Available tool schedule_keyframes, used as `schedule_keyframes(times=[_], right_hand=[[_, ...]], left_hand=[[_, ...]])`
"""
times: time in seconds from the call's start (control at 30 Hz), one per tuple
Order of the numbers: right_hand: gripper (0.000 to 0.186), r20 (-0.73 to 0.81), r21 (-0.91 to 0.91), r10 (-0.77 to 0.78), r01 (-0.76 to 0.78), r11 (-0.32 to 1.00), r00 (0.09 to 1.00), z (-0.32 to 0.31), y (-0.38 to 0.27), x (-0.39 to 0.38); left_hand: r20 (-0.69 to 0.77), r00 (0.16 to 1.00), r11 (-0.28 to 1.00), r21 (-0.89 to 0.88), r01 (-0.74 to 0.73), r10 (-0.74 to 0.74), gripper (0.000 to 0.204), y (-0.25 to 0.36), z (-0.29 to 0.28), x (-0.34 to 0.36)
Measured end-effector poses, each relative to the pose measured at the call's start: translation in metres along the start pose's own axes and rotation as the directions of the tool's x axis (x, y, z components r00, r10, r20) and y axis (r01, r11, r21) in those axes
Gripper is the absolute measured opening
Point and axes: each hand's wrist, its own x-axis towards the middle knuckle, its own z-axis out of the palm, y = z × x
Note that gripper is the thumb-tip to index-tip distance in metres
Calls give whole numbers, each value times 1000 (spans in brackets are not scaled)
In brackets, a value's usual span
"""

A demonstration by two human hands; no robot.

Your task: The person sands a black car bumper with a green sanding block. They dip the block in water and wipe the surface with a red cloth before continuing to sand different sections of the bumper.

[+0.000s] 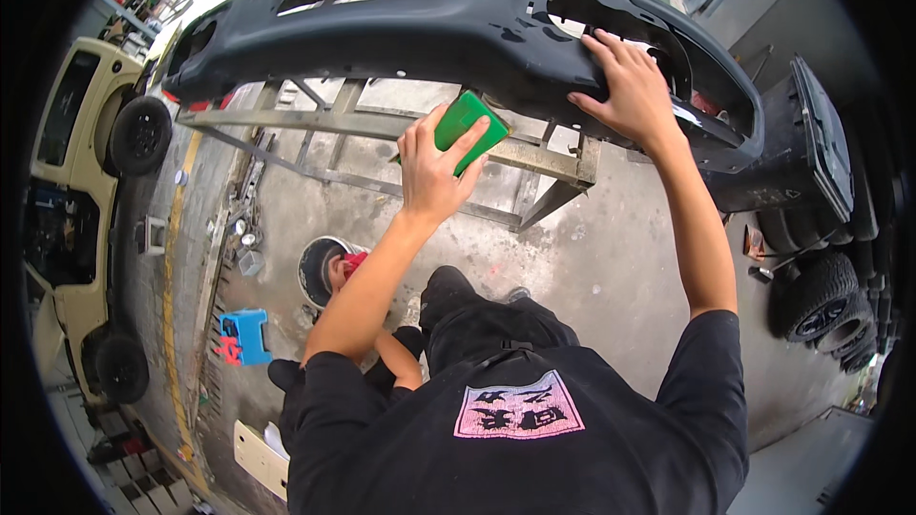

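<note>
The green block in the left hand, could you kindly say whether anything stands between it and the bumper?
Nothing visible stands between the green block and the bumper. The left hand holds the block; the right hand rests on the bumper, off to the right. The frame lies beyond the block.

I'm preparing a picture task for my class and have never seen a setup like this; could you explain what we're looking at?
There is no robot here, just a person working with bare hands. The one picture comes from a wide fisheye camera on the person's head, looking down, so straight edges curve near the rim. The left hand grips a green block. The right hand rests, fingers spread, on a dark vehicle bumper, which lies across a metal frame. Below left, another person's hand is at a bucket beside something red.
</note>
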Motion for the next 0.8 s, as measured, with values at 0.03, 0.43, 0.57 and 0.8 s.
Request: schedule_keyframes(times=[0.03,0.43,0.57,0.8], right_hand=[[87,12,6,63,-63,998,998,-5,9,-7],[84,-17,78,331,-329,941,943,-14,25,-41],[84,33,176,332,-332,927,943,-18,28,-44],[88,-54,47,251,-249,967,966,-9,48,-48]], left_hand=[[-14,996,996,29,-83,83,58,-8,4,12],[-140,808,820,55,-570,572,60,-83,61,86],[-185,780,801,105,-589,598,55,-85,63,87],[-222,684,717,277,-639,695,45,-13,86,97]])
